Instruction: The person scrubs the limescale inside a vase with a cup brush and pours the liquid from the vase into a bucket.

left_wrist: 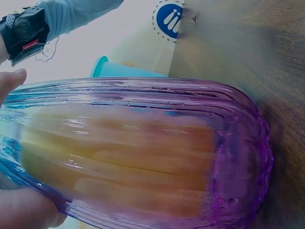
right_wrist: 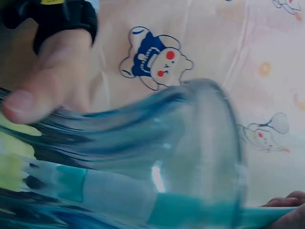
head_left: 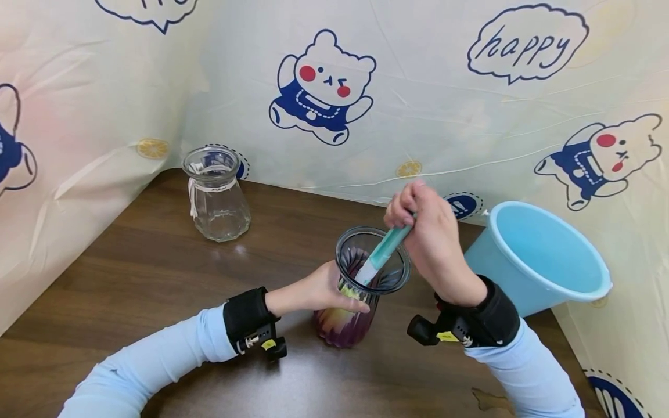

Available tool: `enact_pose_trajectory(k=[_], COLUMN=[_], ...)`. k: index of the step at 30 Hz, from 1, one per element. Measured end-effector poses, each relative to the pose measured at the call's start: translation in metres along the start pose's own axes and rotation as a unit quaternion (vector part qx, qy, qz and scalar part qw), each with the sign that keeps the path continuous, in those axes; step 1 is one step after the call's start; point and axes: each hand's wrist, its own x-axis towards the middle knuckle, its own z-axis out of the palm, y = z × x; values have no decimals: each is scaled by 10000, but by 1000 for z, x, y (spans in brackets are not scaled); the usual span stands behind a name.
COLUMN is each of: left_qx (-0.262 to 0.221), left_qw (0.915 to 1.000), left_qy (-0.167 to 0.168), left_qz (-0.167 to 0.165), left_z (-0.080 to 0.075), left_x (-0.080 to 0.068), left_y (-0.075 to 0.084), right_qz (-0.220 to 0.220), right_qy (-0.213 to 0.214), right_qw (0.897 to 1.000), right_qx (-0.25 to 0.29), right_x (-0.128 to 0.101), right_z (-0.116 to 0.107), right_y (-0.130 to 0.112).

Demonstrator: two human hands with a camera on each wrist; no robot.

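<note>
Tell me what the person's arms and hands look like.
The person wears light-blue fabric sleeves. Wide black bands circle both wrists, each carrying a small black device with a yellow label. The left hand and right hand have no gloves.

"happy" in R bubble [head_left: 528, 45], on bkgd sheet [head_left: 418, 110], L bubble [head_left: 148, 10] cut off

I see vase [head_left: 344, 332] on table [head_left: 136, 267], near my head view's centre | brush [head_left: 384, 248] inside it, upper end in right hand [head_left: 430, 235] | left hand [head_left: 325, 289] around vase's left side | jar [head_left: 223, 213] behind, farther left | bucket [head_left: 493, 268] to the right | cloth [head_left: 418, 104] behind table
</note>
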Motion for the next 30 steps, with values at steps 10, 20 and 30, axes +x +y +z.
enact_pose_trajectory(k=[10,20,30], left_qx=[-366,-332,-32], left_qw=[9990,9990,9995], left_qy=[-120,-99,-132], left_qz=[-217,-283,-293], left_z=[-1,-1,-2], left_x=[-1,-2,-2], left_y=[1,0,0], right_qz=[-571,-157,404], right_qy=[657,883,443], right_qw=[9959,9950,9976], right_qx=[250,439,341], right_x=[-4,1,-3], right_z=[-10,2,11], right_y=[-40,-20,21])
